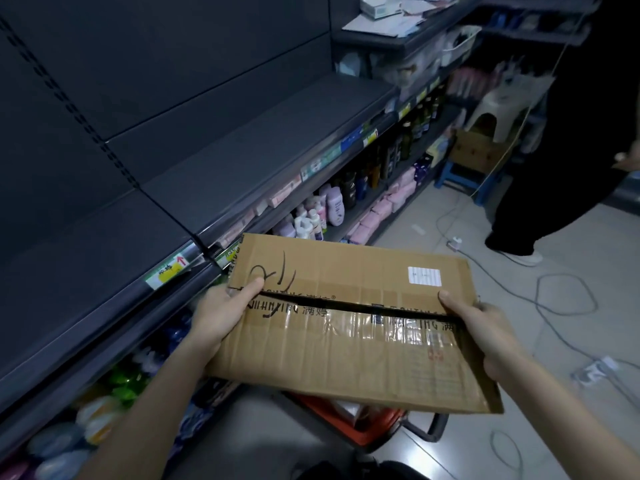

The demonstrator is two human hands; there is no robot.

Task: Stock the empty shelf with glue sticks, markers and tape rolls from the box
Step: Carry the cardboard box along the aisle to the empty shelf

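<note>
Holds the cardboard box [346, 278] at both ends, left hand [221, 317] and right hand [485, 337] curled round its edges, flaps down, empty shelf [104, 278] just left of the grip: seemingly nothing stocked yet.

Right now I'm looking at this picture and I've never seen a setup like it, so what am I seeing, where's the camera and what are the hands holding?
There is no machine here. The one picture comes from a wide-angle camera worn on a person's head, looking down at their own bare hands. The left hand and right hand grip a cardboard box by its ends, thumbs on top by the slit between its closed flaps. To the left is the dark shelf, bare on top. Bottles fill the shelves below, and another person stands at the right.
</note>
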